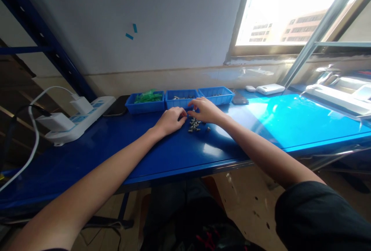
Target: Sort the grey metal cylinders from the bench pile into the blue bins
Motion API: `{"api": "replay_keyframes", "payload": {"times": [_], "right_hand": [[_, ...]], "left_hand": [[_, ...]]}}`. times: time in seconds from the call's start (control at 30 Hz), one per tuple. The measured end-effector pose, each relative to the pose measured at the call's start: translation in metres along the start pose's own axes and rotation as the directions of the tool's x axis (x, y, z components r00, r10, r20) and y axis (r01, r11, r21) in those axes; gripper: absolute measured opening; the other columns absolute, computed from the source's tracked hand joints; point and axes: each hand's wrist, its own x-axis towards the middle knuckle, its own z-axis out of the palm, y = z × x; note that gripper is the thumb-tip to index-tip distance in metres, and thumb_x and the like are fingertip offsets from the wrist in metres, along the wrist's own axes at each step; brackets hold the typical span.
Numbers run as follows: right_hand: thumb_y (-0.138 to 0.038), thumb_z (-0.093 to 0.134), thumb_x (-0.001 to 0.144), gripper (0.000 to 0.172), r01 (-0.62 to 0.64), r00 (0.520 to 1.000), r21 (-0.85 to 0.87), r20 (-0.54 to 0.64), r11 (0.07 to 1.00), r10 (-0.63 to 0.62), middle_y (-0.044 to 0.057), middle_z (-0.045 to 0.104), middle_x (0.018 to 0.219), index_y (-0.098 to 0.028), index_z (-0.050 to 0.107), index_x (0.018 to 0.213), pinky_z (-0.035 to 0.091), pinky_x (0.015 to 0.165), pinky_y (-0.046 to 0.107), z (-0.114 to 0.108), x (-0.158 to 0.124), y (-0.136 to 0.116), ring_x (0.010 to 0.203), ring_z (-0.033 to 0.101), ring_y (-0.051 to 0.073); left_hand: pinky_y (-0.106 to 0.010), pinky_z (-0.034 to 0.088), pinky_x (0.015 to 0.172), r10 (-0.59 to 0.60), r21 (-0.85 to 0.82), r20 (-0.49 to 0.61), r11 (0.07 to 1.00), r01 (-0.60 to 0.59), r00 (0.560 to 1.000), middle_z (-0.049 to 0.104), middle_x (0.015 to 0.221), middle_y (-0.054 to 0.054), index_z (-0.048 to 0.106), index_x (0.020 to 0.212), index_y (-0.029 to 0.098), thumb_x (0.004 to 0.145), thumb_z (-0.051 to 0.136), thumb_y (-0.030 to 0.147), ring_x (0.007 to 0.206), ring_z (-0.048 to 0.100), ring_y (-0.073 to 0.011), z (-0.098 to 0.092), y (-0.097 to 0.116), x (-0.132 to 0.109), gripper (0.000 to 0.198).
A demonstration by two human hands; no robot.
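Observation:
A small pile of metal screws [194, 122] lies on the blue table between my hands, with one loose screw [208, 129] a little to the right. My left hand [171, 121] rests at the left of the pile, thumb and fingers curled together; whatever they hold is too small to make out. Over the back of the pile, my right hand [205, 110] bends its thumb and fingers around a small metal piece that looks like a screw. Just behind my hands stands a blue bin [171, 103] with small metal parts in it.
A left blue bin [145, 107] holds green plastic pieces; a right blue bin [222, 99] holds small parts. On the left lie a dark phone [117, 106] and a white power strip [87, 121] with chargers. White items [271, 89] lie by the sunlit window side.

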Motion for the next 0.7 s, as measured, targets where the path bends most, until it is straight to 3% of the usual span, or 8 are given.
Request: {"api": "replay_keyframes", "payload": {"times": [0.17, 0.27, 0.37, 0.5, 0.63, 0.7], "right_hand": [[-0.027, 0.059, 0.084, 0.02, 0.004, 0.992, 0.018, 0.127, 1.0, -0.007, 0.008, 0.07, 0.089, -0.016, 0.073, 0.092, 0.042, 0.086, 0.031, 0.013, 0.002, -0.002, 0.088, 0.062, 0.02], [-0.021, 0.058, 0.083, 0.018, -0.043, 0.988, 0.052, 0.15, 0.998, 0.035, 0.007, 0.072, 0.084, -0.016, 0.075, 0.084, 0.043, 0.077, 0.027, 0.011, 0.004, -0.005, 0.082, 0.064, 0.019], [-0.027, 0.061, 0.082, 0.018, -0.131, 0.968, 0.089, 0.226, 0.987, 0.108, 0.006, 0.073, 0.082, -0.016, 0.075, 0.084, 0.042, 0.065, 0.024, 0.006, 0.007, -0.009, 0.076, 0.064, 0.018], [-0.03, 0.064, 0.08, 0.018, -0.21, 0.939, 0.089, 0.297, 0.974, 0.175, 0.004, 0.073, 0.079, -0.017, 0.075, 0.085, 0.039, 0.061, 0.023, 0.001, 0.007, -0.01, 0.071, 0.063, 0.016], [-0.026, 0.063, 0.08, 0.014, -0.155, 0.959, 0.097, 0.253, 0.983, 0.127, 0.004, 0.072, 0.077, -0.017, 0.074, 0.079, 0.041, 0.064, 0.024, -0.001, 0.006, -0.012, 0.072, 0.063, 0.017], [-0.022, 0.063, 0.079, 0.011, -0.086, 0.991, 0.119, 0.114, 0.989, 0.072, 0.005, 0.072, 0.083, -0.016, 0.072, 0.082, 0.043, 0.073, 0.026, -0.005, 0.007, -0.011, 0.08, 0.063, 0.018]], "left_hand": [[-0.036, 0.048, 0.08, -0.043, 0.003, -0.007, 0.999, 0.043, 0.999, 0.068, 0.094, -0.007, 0.061, 0.096, 0.018, 0.085, 0.047, 0.024, 0.091, 0.062, -0.0232, -0.002, 0.003, -0.002, 0.019], [-0.036, 0.047, 0.082, -0.05, 0.02, 0.005, 0.999, 0.05, 0.999, 0.068, 0.095, -0.007, 0.061, 0.098, 0.019, 0.085, 0.048, 0.025, 0.093, 0.062, -0.0235, -0.004, 0.003, -0.003, 0.02], [-0.036, 0.047, 0.082, -0.061, 0.025, 0.007, 0.998, 0.061, 0.998, 0.068, 0.095, -0.007, 0.061, 0.1, 0.019, 0.085, 0.047, 0.026, 0.095, 0.062, -0.0232, -0.004, 0.002, -0.003, 0.022], [-0.035, 0.047, 0.083, -0.071, 0.024, 0.004, 0.997, 0.071, 0.997, 0.069, 0.095, -0.006, 0.062, 0.1, 0.019, 0.085, 0.048, 0.027, 0.095, 0.063, -0.0229, -0.004, 0.001, -0.003, 0.022], [-0.032, 0.048, 0.078, -0.053, -0.043, 0.037, 0.998, 0.054, 0.998, 0.069, 0.091, -0.005, 0.062, 0.102, 0.02, 0.086, 0.049, 0.031, 0.087, 0.065, -0.0212, -0.009, 0.004, -0.006, 0.023], [-0.031, 0.048, 0.075, -0.029, -0.092, 0.067, 0.995, 0.035, 0.997, 0.069, 0.091, -0.005, 0.061, 0.105, 0.02, 0.087, 0.049, 0.032, 0.084, 0.065, -0.0202, -0.013, 0.007, -0.007, 0.026]]}}
